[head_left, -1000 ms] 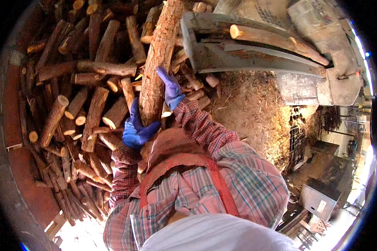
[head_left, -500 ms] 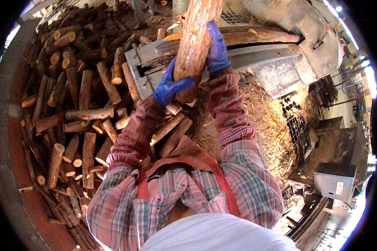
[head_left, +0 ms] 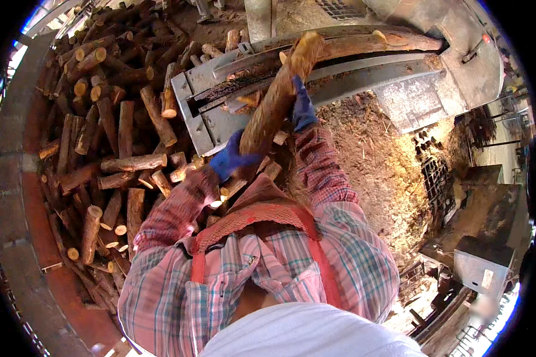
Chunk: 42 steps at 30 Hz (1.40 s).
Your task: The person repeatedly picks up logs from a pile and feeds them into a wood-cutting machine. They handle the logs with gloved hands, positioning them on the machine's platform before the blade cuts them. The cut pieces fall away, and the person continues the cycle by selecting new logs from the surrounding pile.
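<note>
Log: one long bark-covered log (head_left: 277,98), held slanting, lower end near the person's chest, upper cut end (head_left: 306,47) over the metal trough.
Left hand: the left hand (head_left: 232,159) in a blue glove, fingers wrapped round the lower part of the log from the left side.
Right hand: the right hand (head_left: 303,110) in a blue glove, closed on the log higher up, on its right side.
Metal trough: grey steel trough (head_left: 211,128) of a machine, running from lower left to upper right just beyond the hands; bark scraps lie along its channel.
Log in trough: a second long log (head_left: 369,43) lying lengthwise in the upper part of the trough, its far end toward the machine housing (head_left: 464,65).
Woodpile: a heap of cut logs (head_left: 110,137) to the left of the trough, ends pointing many ways, some leaning against the trough's edge.
Sawdust mound: brown sawdust and bark (head_left: 375,154) piled right of the person, below the trough.
Clothing: plaid shirt sleeves (head_left: 172,214) and red straps (head_left: 324,262) in the foreground.
Grey box: a small grey cabinet (head_left: 482,262) at lower right, well apart from the hands.
</note>
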Each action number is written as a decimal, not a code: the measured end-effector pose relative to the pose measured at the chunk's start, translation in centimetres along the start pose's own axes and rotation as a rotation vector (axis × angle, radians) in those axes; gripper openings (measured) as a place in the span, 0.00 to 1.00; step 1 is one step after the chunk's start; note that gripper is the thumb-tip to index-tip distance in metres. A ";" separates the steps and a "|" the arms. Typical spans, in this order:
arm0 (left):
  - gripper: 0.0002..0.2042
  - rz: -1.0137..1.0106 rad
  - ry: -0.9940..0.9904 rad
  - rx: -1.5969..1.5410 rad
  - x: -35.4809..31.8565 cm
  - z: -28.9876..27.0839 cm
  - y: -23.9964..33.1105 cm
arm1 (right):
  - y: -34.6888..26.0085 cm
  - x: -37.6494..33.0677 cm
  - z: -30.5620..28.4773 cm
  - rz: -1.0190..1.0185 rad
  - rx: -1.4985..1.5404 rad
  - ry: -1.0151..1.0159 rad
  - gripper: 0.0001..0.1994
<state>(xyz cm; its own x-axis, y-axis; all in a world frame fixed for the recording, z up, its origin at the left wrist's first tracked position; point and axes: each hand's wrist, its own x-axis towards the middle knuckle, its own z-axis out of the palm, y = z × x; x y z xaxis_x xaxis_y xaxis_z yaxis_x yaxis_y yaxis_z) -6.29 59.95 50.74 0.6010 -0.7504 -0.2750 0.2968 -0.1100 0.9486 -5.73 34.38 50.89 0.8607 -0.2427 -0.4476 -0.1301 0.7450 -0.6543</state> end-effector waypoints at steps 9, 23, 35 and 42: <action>0.36 0.220 0.093 -0.179 0.2 -4.8 3.7 | 10.3 4.3 8.6 -0.340 0.267 -0.257 0.29; 0.39 0.350 0.158 1.631 17.0 -11.0 10.6 | 6.7 -4.3 3.1 -0.478 -0.341 -0.276 0.31; 0.33 0.810 0.677 1.248 9.8 -5.6 5.7 | 7.8 -3.1 1.9 -0.312 -0.774 -0.616 0.17; 0.20 -0.507 1.098 0.341 -20.1 -6.3 -17.2 | 15.8 -1.1 9.9 -0.406 -0.830 -1.142 0.10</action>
<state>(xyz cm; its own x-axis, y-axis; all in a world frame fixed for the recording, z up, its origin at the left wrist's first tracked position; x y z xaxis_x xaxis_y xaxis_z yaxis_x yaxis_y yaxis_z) -18.82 81.02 38.95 0.8240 0.3451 -0.4493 0.5665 -0.5125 0.6453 -3.88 52.57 47.13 0.7684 0.5627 0.3049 0.3110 0.0881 -0.9463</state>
